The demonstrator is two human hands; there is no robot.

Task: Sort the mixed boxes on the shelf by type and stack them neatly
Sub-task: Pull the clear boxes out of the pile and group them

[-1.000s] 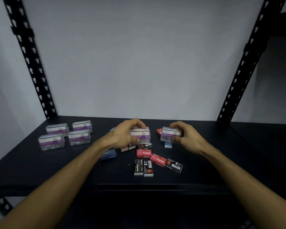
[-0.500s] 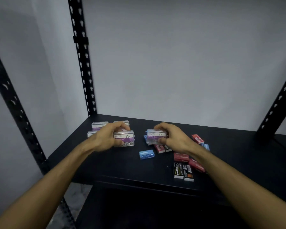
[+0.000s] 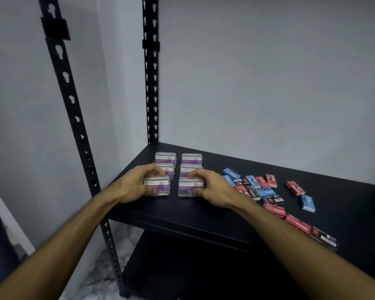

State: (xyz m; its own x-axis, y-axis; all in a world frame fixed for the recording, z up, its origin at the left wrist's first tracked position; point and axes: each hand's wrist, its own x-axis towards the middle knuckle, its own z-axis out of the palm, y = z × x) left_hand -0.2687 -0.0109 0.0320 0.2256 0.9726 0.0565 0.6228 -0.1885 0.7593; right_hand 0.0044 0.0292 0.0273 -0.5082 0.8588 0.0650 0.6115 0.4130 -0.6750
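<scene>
1. Now the left hand (image 3: 133,187) grasps a clear plastic paper-clip box with a purple label (image 3: 157,186), fingers over its far edge and thumb low on its near face; the box sits at the near left of the black metal shelf (image 3: 204,210).
2. The right hand (image 3: 212,187) grips a second clear paper-clip box (image 3: 189,188) the same way, just right of the first, with a narrow gap between the two.
3. Behind them stand four more clear purple-labelled boxes in two columns: a middle pair (image 3: 188,169) (partly hidden by the fingers) and a far pair (image 3: 165,158) near the white back wall (image 3: 268,83). Together the six form a tidy grid at the shelf's left end.
4. To the right lies the unsorted heap of small cardboard staple boxes (image 3: 256,187): blue, red and black ones, overlapping at odd angles.
5. A red staple box (image 3: 295,187) and a blue staple box (image 3: 307,202) lie apart at the far right of that heap.
6. Nearer the shelf's front edge, two red boxes (image 3: 296,223) and a black staple box (image 3: 324,237) run in a diagonal line beside the right forearm.
7. Black perforated uprights (image 3: 150,83) rise at the shelf's left corners.
8. Whether either held box rests fully on the shelf cannot be told.
</scene>
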